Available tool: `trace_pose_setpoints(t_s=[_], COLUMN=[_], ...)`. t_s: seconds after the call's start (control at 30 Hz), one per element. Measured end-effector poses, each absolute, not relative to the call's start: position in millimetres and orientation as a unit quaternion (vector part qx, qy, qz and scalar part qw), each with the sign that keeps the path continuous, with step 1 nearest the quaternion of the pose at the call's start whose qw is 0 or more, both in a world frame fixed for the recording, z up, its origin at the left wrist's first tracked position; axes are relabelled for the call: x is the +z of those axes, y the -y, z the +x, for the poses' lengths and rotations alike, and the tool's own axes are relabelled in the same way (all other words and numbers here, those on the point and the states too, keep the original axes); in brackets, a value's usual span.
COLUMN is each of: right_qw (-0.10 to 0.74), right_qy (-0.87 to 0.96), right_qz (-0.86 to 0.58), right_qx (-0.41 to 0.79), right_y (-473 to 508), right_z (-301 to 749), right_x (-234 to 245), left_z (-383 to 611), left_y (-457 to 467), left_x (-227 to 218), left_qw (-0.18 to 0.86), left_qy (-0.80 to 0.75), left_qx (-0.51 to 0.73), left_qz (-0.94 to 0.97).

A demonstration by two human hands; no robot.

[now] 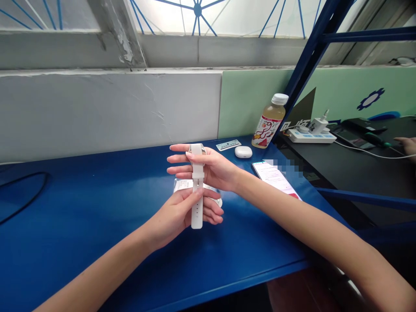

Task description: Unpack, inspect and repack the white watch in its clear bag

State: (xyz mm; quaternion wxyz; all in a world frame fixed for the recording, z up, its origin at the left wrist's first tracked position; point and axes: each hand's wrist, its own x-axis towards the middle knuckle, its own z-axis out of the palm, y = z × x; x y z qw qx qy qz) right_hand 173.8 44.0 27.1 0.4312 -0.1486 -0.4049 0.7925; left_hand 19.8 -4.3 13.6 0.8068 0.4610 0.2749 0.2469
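Note:
A white wristwatch (198,171) hangs upright between my two hands above the blue desk, its strap side toward me. My right hand (212,167) holds the upper end, thumb pressed on the strap near the watch case and fingers behind it. Lower down, my left hand (191,206) pinches the strap's holed tail with the thumb in front and fingers behind. The watch's dial faces away and is hidden. Behind the hands, a clear packet with a white label (182,185) lies on the desk, partly covered.
A white earbud case (243,151), a card (228,145), a phone (276,180) and a drink bottle (269,121) stand or lie at right. A black cable (45,182) curves at left. Beyond the blue frame are a power strip (312,136) and another person's hand (407,146).

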Motion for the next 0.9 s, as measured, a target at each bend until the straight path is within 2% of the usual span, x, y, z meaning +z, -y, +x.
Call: trace_pose_setpoints(t_s=[0.3,0.37,0.43,0.5,0.57,0.7,0.9], right_qw=[0.437,0.476,0.549,0.609,0.635,0.627,0.578], right_qy=[0.348,0.307,0.267,0.236,0.231,0.341,0.492], right_qz=[-0.146,-0.147,-0.164,-0.194,-0.226,-0.254,-0.334], right_qx=[0.816,0.811,0.775,0.732,0.701,0.652,0.558], right_y=[-46,-49,-54,-58,-59,-51,-35], right_z=[176,178,180,181,179,171,165], right_x=[31,33,34,34,33,31,34], left_z=[17,16,15,15,15,16,17], left_y=[4,4,3,2,0,-4,-4], left_x=[15,14,14,13,11,9,10], left_qw=[0.828,0.845,0.854,0.845,0.820,0.762,0.727], left_qy=[-0.256,-0.214,-0.186,-0.193,-0.227,-0.279,-0.317], left_qx=[0.218,0.226,0.249,0.283,0.322,0.378,0.374], left_qz=[0.448,0.435,0.417,0.410,0.415,0.446,0.480])
